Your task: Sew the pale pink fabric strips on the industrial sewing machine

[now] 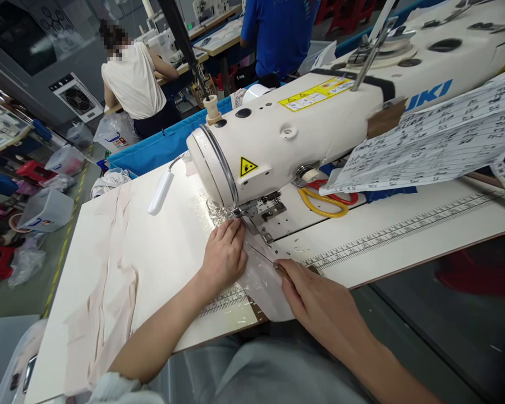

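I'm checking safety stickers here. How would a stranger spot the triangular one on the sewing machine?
Start with the big white sewing machine on the table. Look near its rounded end, on the side facing the person, above the left hand. The sticker is a small yellow triangle with a black border, unlike the long yellow-and-white label higher up.

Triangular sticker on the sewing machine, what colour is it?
The triangular sticker is yellow with a black border, clearest in the head view.
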`<state>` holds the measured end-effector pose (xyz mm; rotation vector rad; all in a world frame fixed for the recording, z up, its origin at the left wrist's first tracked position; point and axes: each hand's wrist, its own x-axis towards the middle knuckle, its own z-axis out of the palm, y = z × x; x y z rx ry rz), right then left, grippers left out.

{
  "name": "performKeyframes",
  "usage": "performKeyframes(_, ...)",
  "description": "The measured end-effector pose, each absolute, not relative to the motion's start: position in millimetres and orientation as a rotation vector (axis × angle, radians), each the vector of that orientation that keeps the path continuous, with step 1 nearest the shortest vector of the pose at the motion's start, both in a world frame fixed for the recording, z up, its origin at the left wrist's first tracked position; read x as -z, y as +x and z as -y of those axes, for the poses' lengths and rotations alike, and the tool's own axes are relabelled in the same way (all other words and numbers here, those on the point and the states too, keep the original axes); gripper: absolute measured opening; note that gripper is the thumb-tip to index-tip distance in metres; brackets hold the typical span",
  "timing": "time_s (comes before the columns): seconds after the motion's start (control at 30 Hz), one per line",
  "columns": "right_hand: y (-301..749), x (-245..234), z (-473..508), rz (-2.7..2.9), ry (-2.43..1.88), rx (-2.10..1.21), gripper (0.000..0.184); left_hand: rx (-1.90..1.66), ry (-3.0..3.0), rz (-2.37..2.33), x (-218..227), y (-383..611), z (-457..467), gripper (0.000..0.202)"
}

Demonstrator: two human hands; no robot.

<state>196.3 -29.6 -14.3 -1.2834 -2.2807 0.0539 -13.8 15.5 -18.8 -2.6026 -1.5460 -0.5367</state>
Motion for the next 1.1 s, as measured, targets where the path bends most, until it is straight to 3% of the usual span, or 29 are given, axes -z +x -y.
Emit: performKeyframes(1.1,184,13,19,2.342,-1.290,-0.078,0.027,0.415,-2.476,1.624,8,-6,-8,0.042)
